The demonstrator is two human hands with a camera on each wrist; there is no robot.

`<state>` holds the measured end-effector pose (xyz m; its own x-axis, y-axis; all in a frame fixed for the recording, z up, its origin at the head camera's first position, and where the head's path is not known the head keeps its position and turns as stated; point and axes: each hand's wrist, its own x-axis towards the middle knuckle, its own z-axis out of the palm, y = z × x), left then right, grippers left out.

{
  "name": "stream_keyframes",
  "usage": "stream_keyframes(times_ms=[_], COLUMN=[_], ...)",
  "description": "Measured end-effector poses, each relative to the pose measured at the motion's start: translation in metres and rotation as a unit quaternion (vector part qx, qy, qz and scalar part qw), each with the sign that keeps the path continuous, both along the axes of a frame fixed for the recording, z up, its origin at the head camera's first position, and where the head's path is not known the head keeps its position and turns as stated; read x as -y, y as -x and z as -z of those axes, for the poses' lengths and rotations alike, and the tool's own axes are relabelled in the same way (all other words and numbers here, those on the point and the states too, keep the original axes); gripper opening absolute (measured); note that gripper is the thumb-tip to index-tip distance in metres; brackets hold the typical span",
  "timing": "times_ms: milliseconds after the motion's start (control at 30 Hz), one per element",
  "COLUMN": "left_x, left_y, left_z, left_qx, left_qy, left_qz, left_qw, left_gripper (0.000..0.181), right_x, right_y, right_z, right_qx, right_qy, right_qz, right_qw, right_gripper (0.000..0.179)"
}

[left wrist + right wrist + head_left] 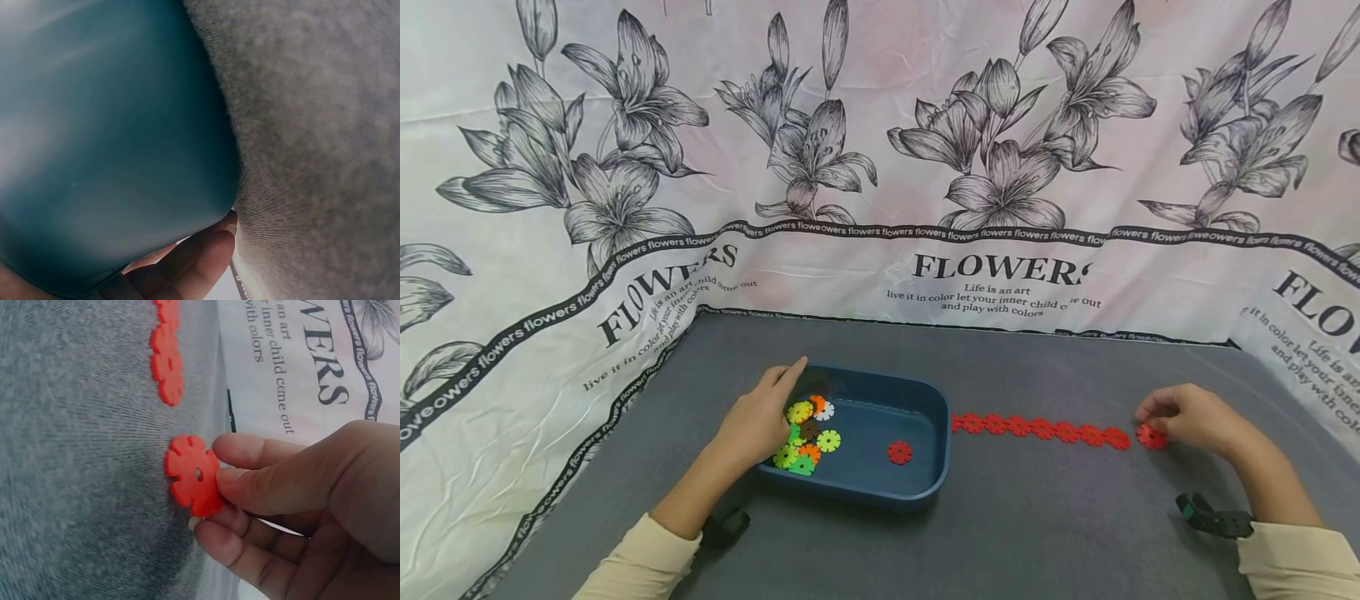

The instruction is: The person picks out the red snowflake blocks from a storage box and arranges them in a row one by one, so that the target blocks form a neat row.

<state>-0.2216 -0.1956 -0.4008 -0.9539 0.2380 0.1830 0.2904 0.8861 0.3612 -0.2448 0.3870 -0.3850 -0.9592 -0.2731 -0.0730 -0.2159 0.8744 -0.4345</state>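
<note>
My right hand point(1191, 421) pinches a red notched plastic disc point(195, 475) between thumb and fingers. Just left of it in the head view ends a chain of red discs point(1041, 428), laid in a row on the table; a small gap parts it from the held disc. My left hand point(760, 417) grips the left end of a dark blue bin point(880, 502), its fingers point(200, 265) against the outer wall in the left wrist view. Inside the bin, yellow, green, orange, white and brown discs point(828, 441) are heaped at the left, and one red disc point(900, 452) lies apart at the right.
The grey cloth-covered table point(1000, 533) carries everything. A white curtain point(865, 275) with flower prints and lettering stands along its back and sides. The chain's near end meets the bin's right wall in the head view. Dark bands point(1213, 517) sit at both wrists.
</note>
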Motion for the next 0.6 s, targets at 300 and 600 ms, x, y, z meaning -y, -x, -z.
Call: stream_keyframes(times_ms=[300, 600], left_x=[-0.0001, -0.0004], left_y=[0.0000, -0.0014], left_z=[-0.0008, -0.0010], left_qx=[-0.001, 0.004], left_qy=[0.000, -0.006], left_qz=[-0.001, 0.001], left_qw=[1.0000, 1.0000], left_gripper=[0.086, 0.086], right_x=[-0.0013, 0.0004], right_y=[-0.0007, -0.0013], right_z=[0.0003, 0.0031], right_qx=[0.010, 0.051], right_qy=[-0.016, 0.006], right_qz=[-0.015, 0.004], right_qw=[0.9997, 0.9987], right_gripper=[0.014, 0.009])
